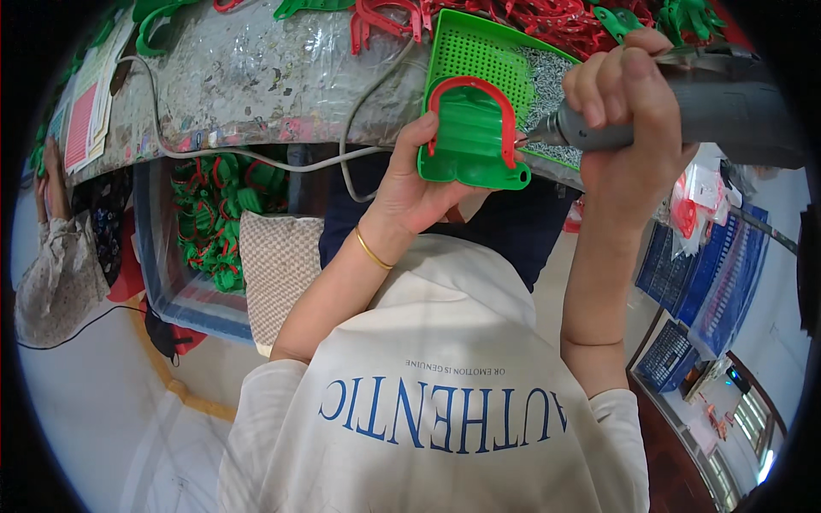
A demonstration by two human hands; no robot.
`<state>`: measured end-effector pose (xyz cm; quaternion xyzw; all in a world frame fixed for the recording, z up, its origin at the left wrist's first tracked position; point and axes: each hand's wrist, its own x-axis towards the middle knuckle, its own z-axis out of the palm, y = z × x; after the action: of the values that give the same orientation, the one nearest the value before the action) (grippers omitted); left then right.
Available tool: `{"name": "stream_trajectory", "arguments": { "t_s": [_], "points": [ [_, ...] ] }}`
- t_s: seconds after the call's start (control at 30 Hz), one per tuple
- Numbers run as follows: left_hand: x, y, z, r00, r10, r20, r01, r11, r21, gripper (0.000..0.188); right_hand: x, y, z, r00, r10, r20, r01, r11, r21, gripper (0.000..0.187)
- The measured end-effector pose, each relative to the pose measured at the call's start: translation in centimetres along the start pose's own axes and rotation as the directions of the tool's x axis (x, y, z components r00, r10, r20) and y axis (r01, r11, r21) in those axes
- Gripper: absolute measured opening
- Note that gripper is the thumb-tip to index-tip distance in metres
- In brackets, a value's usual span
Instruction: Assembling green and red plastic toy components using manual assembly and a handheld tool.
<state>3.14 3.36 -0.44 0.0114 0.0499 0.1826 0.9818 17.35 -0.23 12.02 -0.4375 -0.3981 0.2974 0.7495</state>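
Observation:
My left hand (409, 175) is closed on a green plastic part (469, 128) with a red arched handle (469, 82) lying across it. My thumb presses the part's left edge, and the fingers are mostly hidden beneath it. In my right hand (631, 120) is a grey electric screwdriver (723, 103), gripped around its body with the fingers wrapped over it. Its narrow tip points left and meets the right end of the red handle; the exact contact is too small to tell. Behind the part stands a green perforated tray (470, 51), with many small metal screws (547, 73) in its right side.
Red parts (556, 30) and green parts (620, 21) pile along the worktable's (274, 85) far side. A grey cable (256, 158) loops over the near edge. A blue-rimmed bin (192, 316) of green-and-red pieces stands left, beside a woven cushion (278, 274). Another person's sleeve (60, 265) shows far left; blue crates (710, 265) stand right.

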Motion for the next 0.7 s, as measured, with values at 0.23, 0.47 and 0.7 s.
{"name": "stream_trajectory", "arguments": {
  "t_s": [0.23, 0.47, 0.7],
  "points": [
    [-0.3, -0.1, 0.7, 0.999, 0.023, -0.047, -0.020, 0.997, 0.069, 0.069, -1.5, 0.4, -0.1, 0.999, -0.007, -0.039, 0.006, 0.999, -0.040, 0.018],
    [-0.3, -0.3, 0.4, 0.999, 0.022, -0.036, -0.020, 0.998, 0.062, 0.068, -1.7, 0.4, 0.0, 0.997, 0.007, -0.072, -0.009, 1.000, -0.027, 0.016],
    [-0.4, -0.1, 0.1, 0.999, 0.035, -0.023, -0.032, 0.995, 0.095, 0.065, -1.7, 0.8, 0.2, 0.999, -0.017, -0.038, 0.015, 0.998, -0.055, 0.014]
  ]
}}
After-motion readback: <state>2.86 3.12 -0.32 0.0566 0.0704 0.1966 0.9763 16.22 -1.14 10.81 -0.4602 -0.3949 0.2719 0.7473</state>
